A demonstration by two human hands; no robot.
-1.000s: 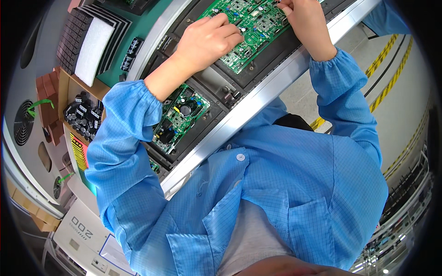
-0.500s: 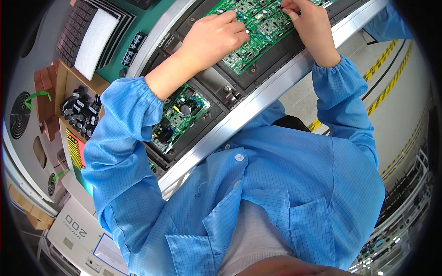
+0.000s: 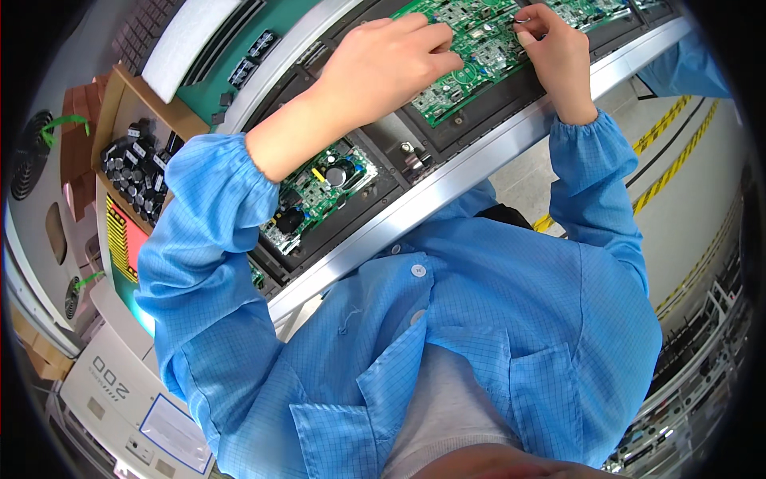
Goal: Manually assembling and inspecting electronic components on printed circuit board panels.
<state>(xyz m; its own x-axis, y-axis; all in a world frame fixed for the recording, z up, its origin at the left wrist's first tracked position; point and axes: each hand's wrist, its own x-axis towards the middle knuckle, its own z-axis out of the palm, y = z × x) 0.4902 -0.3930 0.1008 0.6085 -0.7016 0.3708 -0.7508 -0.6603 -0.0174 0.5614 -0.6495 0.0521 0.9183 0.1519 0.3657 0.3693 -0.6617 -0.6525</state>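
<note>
My right hand (image 3: 556, 56) is over the far part of a large green circuit board (image 3: 487, 57), its thumb and index finger pinching a small dark component (image 3: 521, 21) just above the board. My left hand (image 3: 388, 65) is closed over the left end of the same board, fingers curled down; what its fingertips hold, if anything, is hidden. The board lies in a black carrier frame (image 3: 471, 112). Below my left forearm, a smaller green board (image 3: 323, 191) with a round black part and a yellow part sits in the same frame.
A metal rail (image 3: 479, 152) runs along the near side of the frame. At left, a cardboard box (image 3: 120, 88) holds several black cylindrical capacitors (image 3: 140, 176). Dark parts (image 3: 254, 57) lie on a green mat beside white foam (image 3: 187, 44). Yellow-black floor tape (image 3: 662, 188) shows at right.
The whole view has shifted, moving the boards and frame slightly rightward in the picture. Both hands stay at nearly the same places over the board; the right hand's pinch is more visible now.
</note>
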